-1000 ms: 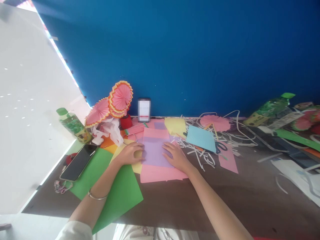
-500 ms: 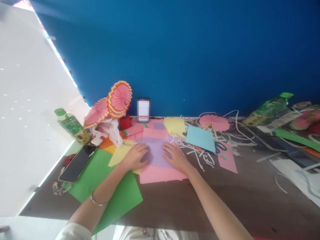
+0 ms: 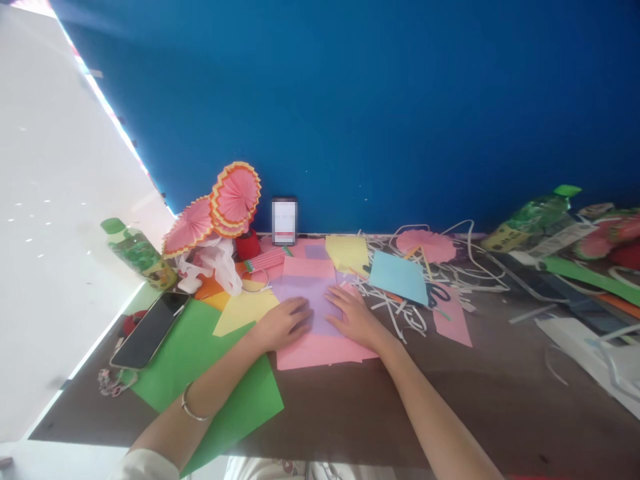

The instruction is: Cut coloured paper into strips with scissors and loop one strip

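A purple sheet of paper [image 3: 313,293] lies over pink paper [image 3: 320,353] on the dark table. On the purple sheet's left part rests my left hand [image 3: 286,323], its fingers stretched out and pointing right. My right hand [image 3: 353,317] lies flat on the right side of the same sheet, fingers spread. Neither hand grips anything. Beside my left hand is a yellow sheet [image 3: 243,310], and under my left forearm a large green sheet [image 3: 200,360]. A light blue sheet [image 3: 400,275] is to the right of my right hand, partly over scissors [image 3: 437,293].
Pleated pink paper fans [image 3: 236,199] stand back left, near a green-capped bottle [image 3: 140,253] and a black phone [image 3: 150,330]. Another phone [image 3: 285,221] leans on the blue wall. White paper strips [image 3: 410,320] litter the right. A second bottle [image 3: 533,217] lies far right.
My left hand has slid slightly right and toward me over the purple sheet. My right hand stays nearly in place. The whole view has shifted a little.
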`<state>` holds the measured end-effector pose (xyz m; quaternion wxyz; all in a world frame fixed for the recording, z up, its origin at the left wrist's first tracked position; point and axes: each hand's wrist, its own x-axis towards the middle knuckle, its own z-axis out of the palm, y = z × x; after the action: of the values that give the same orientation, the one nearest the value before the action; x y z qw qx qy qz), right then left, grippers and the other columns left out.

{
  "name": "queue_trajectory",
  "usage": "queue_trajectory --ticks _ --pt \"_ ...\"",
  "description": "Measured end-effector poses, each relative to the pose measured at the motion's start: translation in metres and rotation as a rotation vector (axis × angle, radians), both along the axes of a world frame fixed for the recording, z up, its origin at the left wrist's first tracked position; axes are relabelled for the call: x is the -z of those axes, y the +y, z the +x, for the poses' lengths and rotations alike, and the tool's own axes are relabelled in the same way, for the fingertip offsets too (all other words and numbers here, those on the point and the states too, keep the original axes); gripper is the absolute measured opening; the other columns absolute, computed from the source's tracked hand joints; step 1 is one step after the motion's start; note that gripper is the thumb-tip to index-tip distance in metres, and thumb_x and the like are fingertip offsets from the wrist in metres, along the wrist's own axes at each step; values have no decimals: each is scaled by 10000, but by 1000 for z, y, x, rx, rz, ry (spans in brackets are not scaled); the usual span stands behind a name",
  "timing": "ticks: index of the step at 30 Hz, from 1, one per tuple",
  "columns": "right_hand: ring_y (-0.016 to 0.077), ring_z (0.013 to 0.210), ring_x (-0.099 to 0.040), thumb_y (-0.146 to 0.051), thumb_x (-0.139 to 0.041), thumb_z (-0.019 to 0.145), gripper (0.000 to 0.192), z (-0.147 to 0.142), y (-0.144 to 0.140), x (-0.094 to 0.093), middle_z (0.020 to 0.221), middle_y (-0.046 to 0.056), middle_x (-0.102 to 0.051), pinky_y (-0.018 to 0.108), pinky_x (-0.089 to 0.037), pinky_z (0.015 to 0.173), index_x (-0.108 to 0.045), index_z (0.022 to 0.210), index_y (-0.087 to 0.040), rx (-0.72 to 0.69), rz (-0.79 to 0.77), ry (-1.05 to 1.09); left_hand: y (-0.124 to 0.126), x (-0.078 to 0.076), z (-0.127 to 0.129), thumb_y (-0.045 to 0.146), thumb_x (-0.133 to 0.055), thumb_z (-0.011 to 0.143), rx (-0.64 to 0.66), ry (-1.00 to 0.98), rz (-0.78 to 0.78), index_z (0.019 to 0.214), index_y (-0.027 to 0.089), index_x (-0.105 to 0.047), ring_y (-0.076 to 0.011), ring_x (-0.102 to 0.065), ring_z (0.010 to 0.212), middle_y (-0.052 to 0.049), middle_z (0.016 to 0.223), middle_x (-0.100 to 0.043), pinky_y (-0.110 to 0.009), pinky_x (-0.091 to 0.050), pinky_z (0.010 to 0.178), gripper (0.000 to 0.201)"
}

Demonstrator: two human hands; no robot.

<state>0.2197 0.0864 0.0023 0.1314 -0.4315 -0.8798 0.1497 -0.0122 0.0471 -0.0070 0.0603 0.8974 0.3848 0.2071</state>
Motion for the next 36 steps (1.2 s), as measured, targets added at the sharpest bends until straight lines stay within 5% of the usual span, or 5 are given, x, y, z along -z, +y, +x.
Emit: queue_trajectory --ticks 36 --pt "231 1323 -226 -517 -337 851 540 0 -4 -7 1413 45 -332 480 -38 1102 -425 1297 -226 3 -92 8 5 0 -11 205 -339 899 -49 -35 -93 1170 177 -529 -173 -451 1193 -84 1278 -499 -338 -398 1002 332"
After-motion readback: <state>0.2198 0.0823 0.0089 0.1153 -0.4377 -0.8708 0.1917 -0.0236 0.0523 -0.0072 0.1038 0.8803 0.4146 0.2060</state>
